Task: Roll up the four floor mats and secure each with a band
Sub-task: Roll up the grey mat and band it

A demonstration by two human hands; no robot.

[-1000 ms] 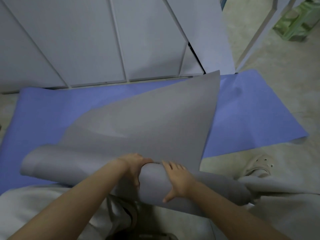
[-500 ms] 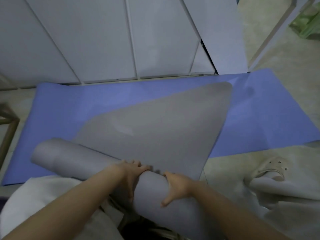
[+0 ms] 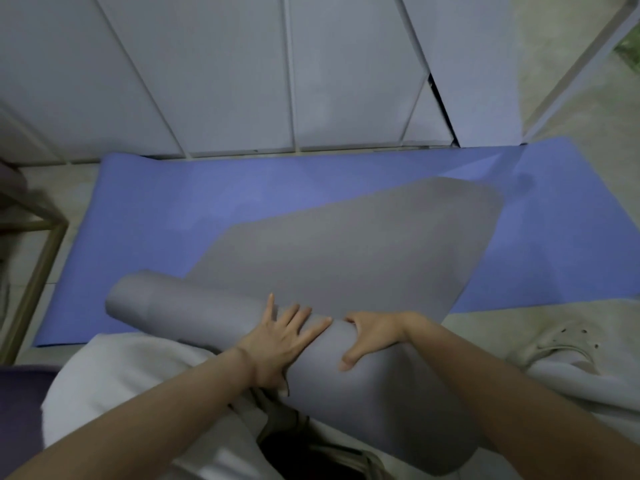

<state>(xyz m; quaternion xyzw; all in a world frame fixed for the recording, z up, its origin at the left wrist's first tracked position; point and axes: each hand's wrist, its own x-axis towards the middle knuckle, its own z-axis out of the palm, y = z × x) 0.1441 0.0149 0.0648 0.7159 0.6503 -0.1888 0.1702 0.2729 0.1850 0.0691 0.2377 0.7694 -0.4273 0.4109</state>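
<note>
— Resting flat on the gray mat [image 3: 346, 244], is that the left hand [image 3: 280, 337]?
— Yes. Its fingers are straight and spread, and the palm lies on top of the rolled part. It grasps nothing.
— And the right hand [image 3: 375, 336]?
— It is just beside the left one, also on the rolled part. Its fingers curl over the far side and the thumb presses on the near side, so it grips the gray mat.
— How does the gray mat look?
— It is partly rolled. The rolled part is a thick tube that lies slanted. Its left end is over the near edge of the blue mat [image 3: 207, 209], and its right end is over the person's legs. The flat part lies on the blue mat and reaches toward the far right corner of it, where it ends in a rounded corner.
— Where is the blue mat?
— It is spread on the floor [image 3: 606, 116], with its far edge along the foot of the white panels [image 3: 346, 64].
— What else is around?
— A pale shoe [image 3: 557, 344] is on the floor near the blue mat's near edge, at the right. A wooden frame [image 3: 38, 265] stands beside its left edge. The hands and forearms hide a part of the tube.
</note>
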